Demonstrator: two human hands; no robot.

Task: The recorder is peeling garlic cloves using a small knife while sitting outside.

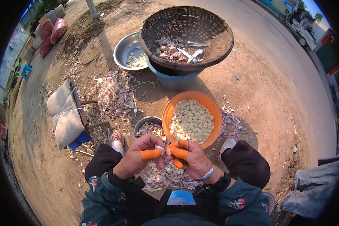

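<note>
My left hand (147, 154), an orange finger cot on its thumb, pinches a whitish garlic clove (160, 149). Touching or nearly touching it is my right hand (188, 156), with orange cots on several digits; a thin dark thing, perhaps a small blade, shows at its index finger. Whether its fingertips also grip a clove or skin cannot be told. Just beyond the hands, an orange basin (218, 113) holds many peeled garlic cloves (192, 120). Left of it, partly behind my left hand, a metal bowl (138, 124) holds unpeeled cloves. Garlic skins (172, 175) lie on the ground below my hands.
A wicker basket (223, 42) with garlic bulbs and knives rests on a blue tub (176, 80). Behind its left side stands a metal basin (118, 53) with peeled cloves. A cushioned stool (66, 115) lies tipped at left. Another person's denim-clad leg (313, 186) is at lower right.
</note>
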